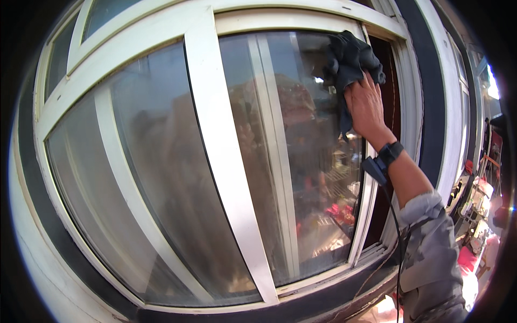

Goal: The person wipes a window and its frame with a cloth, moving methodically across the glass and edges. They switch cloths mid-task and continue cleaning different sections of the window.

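Note:
My right hand (pixel 366 105) holds a dark cloth (pixel 352 60) against the upper right corner of a sliding window's glass pane (pixel 319 161). Part of the cloth laps over the white frame at that corner, and one end hangs down along the glass beside my wrist. My fingers are partly hidden in its folds. To the left, a second glass pane (pixel 169 169) looks hazy behind a broad white frame bar (pixel 226 141). The pane under my hand reflects shelves and reddish things. My left hand is out of view.
A narrow dark opening (pixel 381 202) runs between the sash and the right jamb. Below it lies the window track (pixel 369 254), with a thin cord (pixel 369 278) near the sill. A black cable (pixel 398 226) hangs from a device on my wrist. Assorted items (pixel 476 226) crowd the far right.

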### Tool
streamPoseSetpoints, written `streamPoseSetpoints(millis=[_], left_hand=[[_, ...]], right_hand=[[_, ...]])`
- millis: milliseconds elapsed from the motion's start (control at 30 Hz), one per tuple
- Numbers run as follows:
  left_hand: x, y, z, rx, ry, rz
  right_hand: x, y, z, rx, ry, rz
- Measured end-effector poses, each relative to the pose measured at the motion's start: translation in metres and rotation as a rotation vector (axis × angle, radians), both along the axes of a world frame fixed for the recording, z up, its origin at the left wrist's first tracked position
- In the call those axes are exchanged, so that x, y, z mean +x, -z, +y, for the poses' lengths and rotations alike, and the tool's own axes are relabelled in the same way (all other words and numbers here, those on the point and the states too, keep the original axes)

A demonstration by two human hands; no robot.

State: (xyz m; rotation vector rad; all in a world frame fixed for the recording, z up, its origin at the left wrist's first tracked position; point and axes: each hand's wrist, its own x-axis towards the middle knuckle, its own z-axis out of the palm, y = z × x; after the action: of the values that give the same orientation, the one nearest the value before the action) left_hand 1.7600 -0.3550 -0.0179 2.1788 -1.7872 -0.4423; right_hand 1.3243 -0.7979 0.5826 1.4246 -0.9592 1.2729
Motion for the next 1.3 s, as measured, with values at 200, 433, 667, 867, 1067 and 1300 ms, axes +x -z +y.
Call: streamPoseSetpoints(millis=[200, 433, 667, 867, 1067, 1300], left_hand=[[-0.001, -0.003, -0.009, -0.01, 0.046, 0.011], [-0.007, -0.009, -0.019, -0.038, 0.078, 0.01], [-0.014, -0.02, -0.028, -0.039, 0.096, 0.002], [-0.02, -0.028, -0.036, -0.034, 0.095, -0.005], [-0.021, -0.03, -0.042, -0.024, 0.082, 0.002], [-0.019, -0.03, -0.049, -0.003, 0.089, 0.014]], right_hand=[[0.016, 0.169, 0.013, 0.211, -0.132, -0.075], [-0.011, 0.339, 0.095, 0.624, -0.447, 0.184], [-0.052, 0.096, 0.065, 0.003, -0.468, 0.042], [-0.055, -0.121, 0.013, -0.186, -0.343, -0.044], [-0.033, -0.117, -0.034, -0.343, 0.041, -0.186], [-0.051, -0.077, -0.03, -0.169, 0.232, -0.203]])
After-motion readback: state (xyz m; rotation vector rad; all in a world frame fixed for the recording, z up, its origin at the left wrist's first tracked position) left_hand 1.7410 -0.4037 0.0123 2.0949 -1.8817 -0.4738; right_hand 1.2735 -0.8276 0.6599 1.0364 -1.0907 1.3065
